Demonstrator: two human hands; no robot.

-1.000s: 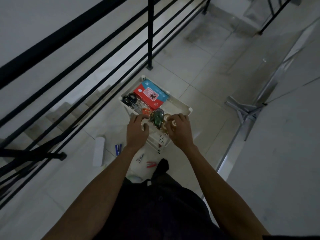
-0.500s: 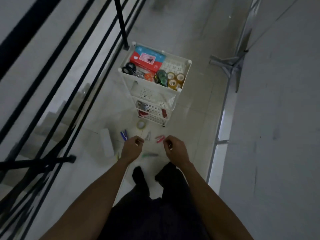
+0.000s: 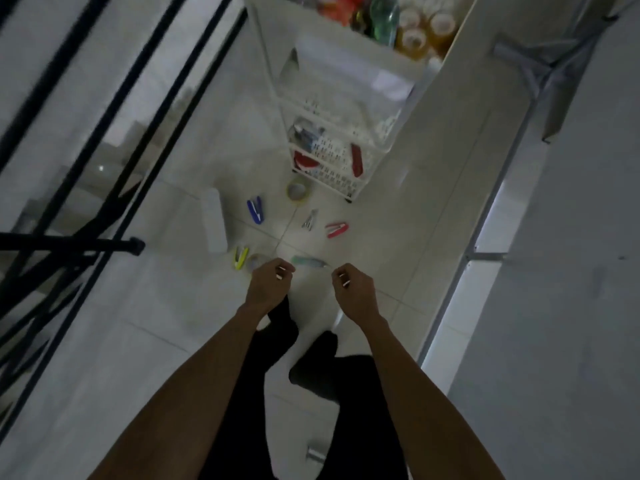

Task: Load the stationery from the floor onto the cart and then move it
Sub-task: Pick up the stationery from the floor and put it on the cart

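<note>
The white three-tier plastic cart [image 3: 332,157] looks smooth and moulded, its tray walls perforated. The pale square floor tiles [image 3: 166,323] are glossy and give soft reflections. The black bar railing [image 3: 69,244] reads as painted metal with a dull sheen. The small blue stapler [image 3: 255,210], small red stapler [image 3: 336,229] and small yellow stapler [image 3: 240,258] have shiny plastic shells. The translucent tape roll [image 3: 298,190] is glossy film. The black trousers [image 3: 294,427] are matt cloth.

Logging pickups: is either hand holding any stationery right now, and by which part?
Nothing is held: the left hand and the right hand both hang loosely curled and empty.
</note>
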